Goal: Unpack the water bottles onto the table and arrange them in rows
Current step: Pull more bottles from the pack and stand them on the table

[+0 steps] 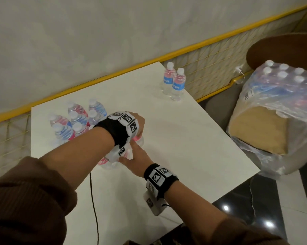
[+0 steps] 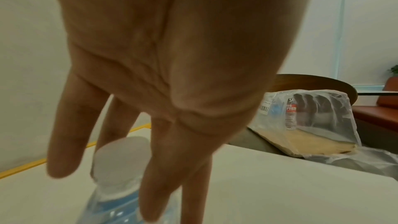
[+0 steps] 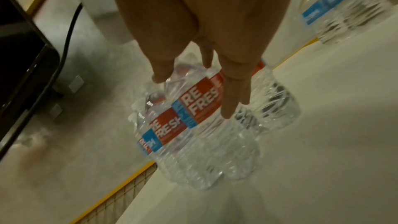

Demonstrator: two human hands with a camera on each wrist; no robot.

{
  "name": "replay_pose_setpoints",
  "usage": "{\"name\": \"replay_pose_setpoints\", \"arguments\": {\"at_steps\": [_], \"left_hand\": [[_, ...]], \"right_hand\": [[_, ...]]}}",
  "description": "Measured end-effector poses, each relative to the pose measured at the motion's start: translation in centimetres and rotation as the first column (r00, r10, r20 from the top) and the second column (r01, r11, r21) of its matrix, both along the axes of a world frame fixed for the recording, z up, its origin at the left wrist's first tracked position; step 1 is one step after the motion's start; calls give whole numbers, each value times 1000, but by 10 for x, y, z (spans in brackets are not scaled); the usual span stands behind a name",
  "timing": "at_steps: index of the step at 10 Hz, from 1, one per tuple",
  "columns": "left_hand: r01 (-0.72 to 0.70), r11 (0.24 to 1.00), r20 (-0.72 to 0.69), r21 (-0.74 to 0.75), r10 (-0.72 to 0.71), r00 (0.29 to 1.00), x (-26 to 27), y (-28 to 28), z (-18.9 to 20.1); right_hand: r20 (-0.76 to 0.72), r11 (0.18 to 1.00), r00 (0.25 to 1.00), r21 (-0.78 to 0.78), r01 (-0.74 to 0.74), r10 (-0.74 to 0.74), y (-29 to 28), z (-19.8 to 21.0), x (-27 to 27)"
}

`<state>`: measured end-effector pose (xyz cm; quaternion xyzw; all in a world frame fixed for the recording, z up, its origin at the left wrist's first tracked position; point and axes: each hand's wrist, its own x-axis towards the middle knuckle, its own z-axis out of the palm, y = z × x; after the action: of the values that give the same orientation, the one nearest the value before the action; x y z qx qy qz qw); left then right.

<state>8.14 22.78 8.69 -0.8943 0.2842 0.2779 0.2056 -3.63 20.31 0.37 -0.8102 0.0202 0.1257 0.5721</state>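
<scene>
- My left hand (image 2: 161,57) hangs slack, fingers straight, straddling one bottle (image 2: 120,159) at its cap, clasping nothing.
- My right hand (image 1: 133,160), nearer me, touches neighbouring bottles (image 3: 193,108); whether it pinches one, I cannot tell.
- All stand upright on the table (image 1: 184,138), straight below.

Both hands meet over bottles (image 1: 112,163) mid-bench (image 1: 193,138). A bottle cluster (image 1: 76,121) stands left; two bottles (image 1: 174,82) stand at the far corner.
</scene>
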Motion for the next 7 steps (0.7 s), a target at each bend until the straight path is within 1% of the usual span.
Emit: {"name": "replay_pose_setpoints", "arguments": {"at_steps": [1,2,3,4,5,6,7], "left_hand": [[34,999,19,34,-35,999,-6,-18,8],[108,991,45,-75,-105,993,-15,-64,5],[154,940,-65,-304,-182,981,-30,-132,-5],[133,876,-145,-463,-223,964,-51,-208,-25],[36,816,-233,-577,-207,950,-72,-271,-40],[14,773,-215,-635,-194,957,-76,-311,-48],[-16,666,-155,-746,-150,976,-70,-330,-50]], "right_hand": [[-106,995,994,-102,6,-17,-48,-12,-7],[-224,989,971,-140,56,-87,-116,-22,-16],[-261,971,943,-168,169,-209,-190,-29,-29],[-274,909,870,-197,367,-411,-258,-33,-42],[-276,844,798,-210,493,-535,-321,-34,-58],[-254,776,733,-215,593,-631,-380,-32,-65],[-193,720,700,-312,620,-687,-430,-27,-57]]}}
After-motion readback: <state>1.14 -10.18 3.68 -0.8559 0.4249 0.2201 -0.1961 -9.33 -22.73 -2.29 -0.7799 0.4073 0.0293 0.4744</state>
